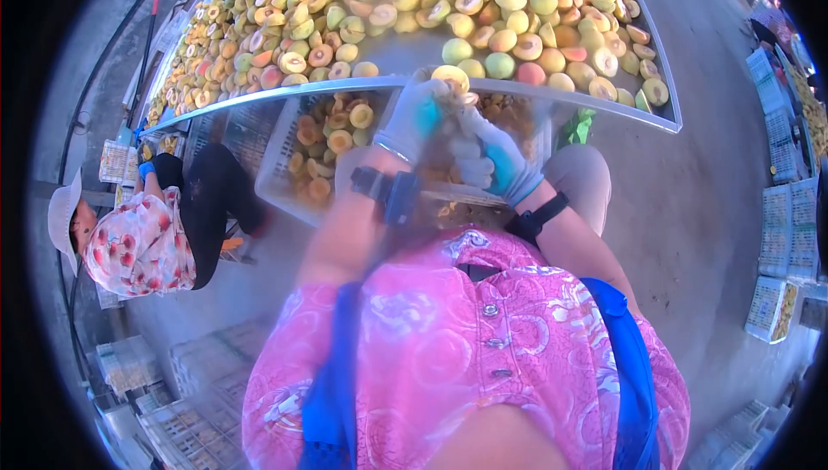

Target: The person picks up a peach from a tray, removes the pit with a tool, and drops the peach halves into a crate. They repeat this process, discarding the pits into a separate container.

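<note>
My left hand (pixel 416 118), in a pale glove with a teal patch, is closed on a yellow fruit half (pixel 450 78) at the metal table's front edge. Close beside it on the right, my right hand (pixel 498 156), gloved the same way, has its fingers curled; what they grip is blurred. Halved and whole yellow-green fruit (pixel 517 21) covers much of the metal table (pixel 285 93). Below my hands, a white crate (pixel 278 168) holds fruit halves (pixel 339 141), and a second crate (pixel 543 134) with brownish pieces is partly hidden by my hands.
At the left, a person (pixel 138 237) in a pale hat sits near the table beside a small fruit crate (pixel 118 162). Stacked crates (pixel 776 233) line the right side, and more crates (pixel 194 392) lie at the lower left. A green scrap (pixel 581 125) hangs under the table edge.
</note>
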### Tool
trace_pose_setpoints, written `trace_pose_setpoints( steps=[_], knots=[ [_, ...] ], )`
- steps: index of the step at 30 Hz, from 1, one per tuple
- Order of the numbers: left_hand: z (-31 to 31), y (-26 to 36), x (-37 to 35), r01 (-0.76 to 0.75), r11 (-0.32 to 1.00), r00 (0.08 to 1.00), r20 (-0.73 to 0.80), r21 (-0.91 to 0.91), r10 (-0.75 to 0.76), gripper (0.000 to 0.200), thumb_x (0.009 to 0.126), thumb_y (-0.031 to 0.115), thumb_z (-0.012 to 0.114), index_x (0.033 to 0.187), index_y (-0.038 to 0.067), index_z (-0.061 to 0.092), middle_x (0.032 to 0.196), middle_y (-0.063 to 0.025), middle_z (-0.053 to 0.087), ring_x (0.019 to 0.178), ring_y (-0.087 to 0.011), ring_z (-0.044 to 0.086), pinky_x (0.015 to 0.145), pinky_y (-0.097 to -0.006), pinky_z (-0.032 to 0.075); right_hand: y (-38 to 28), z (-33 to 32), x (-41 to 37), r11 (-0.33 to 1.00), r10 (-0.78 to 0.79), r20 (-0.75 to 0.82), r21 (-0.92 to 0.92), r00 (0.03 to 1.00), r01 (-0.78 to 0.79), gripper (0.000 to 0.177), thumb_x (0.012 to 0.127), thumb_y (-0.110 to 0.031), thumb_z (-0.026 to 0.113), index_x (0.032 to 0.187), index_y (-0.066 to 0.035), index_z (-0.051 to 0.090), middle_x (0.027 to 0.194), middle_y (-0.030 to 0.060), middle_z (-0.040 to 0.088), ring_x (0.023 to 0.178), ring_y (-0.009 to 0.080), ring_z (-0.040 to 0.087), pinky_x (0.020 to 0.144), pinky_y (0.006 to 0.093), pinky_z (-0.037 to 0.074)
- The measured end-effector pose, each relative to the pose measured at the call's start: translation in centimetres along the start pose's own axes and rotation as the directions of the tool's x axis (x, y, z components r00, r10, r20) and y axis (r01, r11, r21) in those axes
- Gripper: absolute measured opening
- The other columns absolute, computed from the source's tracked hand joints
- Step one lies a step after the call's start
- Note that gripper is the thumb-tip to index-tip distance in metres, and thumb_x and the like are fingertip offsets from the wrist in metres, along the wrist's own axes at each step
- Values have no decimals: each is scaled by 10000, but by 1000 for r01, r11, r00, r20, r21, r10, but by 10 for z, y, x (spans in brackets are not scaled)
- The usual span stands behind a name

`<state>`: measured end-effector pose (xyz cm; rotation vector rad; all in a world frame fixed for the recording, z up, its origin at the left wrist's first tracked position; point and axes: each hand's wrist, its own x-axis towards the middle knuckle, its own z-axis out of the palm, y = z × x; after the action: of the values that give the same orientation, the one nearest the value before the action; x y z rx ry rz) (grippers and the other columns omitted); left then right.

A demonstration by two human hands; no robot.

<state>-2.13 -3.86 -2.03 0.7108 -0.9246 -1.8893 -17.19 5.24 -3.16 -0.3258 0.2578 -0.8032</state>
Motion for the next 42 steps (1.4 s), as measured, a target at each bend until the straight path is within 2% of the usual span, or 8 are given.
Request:
trace_pose_setpoints(
  steps=[7,10,12,18,23,28,36,42],
  knots=[
    [19,7,-31,70,960,996,-26,-272,-80,289,860,140,566,1108,-3,525,1018,-157,609,889,-302,636,796,-408,560,16,33,0,884,-318,-423,-456,848,104,335,982,-480,471,1008,-150,520,657,-42,421,432,61,331,379,198,265],
    [14,3,-27,65,887,997,1,-456,-72,313,915,241,586,1103,-7,546,1024,-160,624,906,-294,641,806,-409,555,17,30,-1,828,-379,-423,-553,823,97,346,981,-473,477,1048,-136,523,669,-32,448,427,74,366,364,213,288],
    [9,-3,-23,109,967,990,-61,-229,-126,381,925,431,498,1008,78,616,885,-112,649,788,-232,634,691,-348,524,17,31,-2,818,-376,-406,-567,833,93,355,981,-472,477,1065,-130,522,669,-25,458,421,79,380,352,223,294],
    [11,-17,-35,-180,981,984,12,74,179,357,944,343,497,1123,41,559,970,-103,628,841,-244,632,762,-368,544,23,36,-1,762,-442,-387,-639,809,111,384,994,-432,476,1181,-99,512,625,-24,464,363,86,368,302,245,272],
    [14,-20,-37,-133,990,987,-99,-48,127,283,906,242,485,1037,9,575,970,-141,626,905,-264,623,841,-419,534,25,32,-1,731,-452,-359,-674,817,109,360,1000,-416,469,1170,-101,511,634,-23,476,396,78,397,336,249,314],
    [25,-18,-42,-196,980,975,-117,-39,190,295,845,214,476,1030,6,575,937,-129,610,914,-260,600,858,-445,518,33,8,14,390,-679,-66,-876,732,284,387,1011,-389,463,1202,-56,516,673,-30,492,474,60,407,423,236,348],
    [32,-5,-47,22,975,972,-224,-220,-73,522,953,520,496,1005,6,572,938,-142,615,704,-213,606,764,-411,551,29,24,-2,513,-469,-249,-858,847,33,405,1006,-404,472,1133,-27,547,693,-9,507,494,77,437,441,242,371],
    [33,-10,-46,-133,991,969,-205,35,137,607,916,603,511,998,5,569,926,-157,615,694,-176,604,761,-422,558,24,36,-10,685,-315,-340,-727,886,-35,415,997,-445,472,1107,-53,551,665,-17,491,462,78,424,403,235,338]
  ],
)
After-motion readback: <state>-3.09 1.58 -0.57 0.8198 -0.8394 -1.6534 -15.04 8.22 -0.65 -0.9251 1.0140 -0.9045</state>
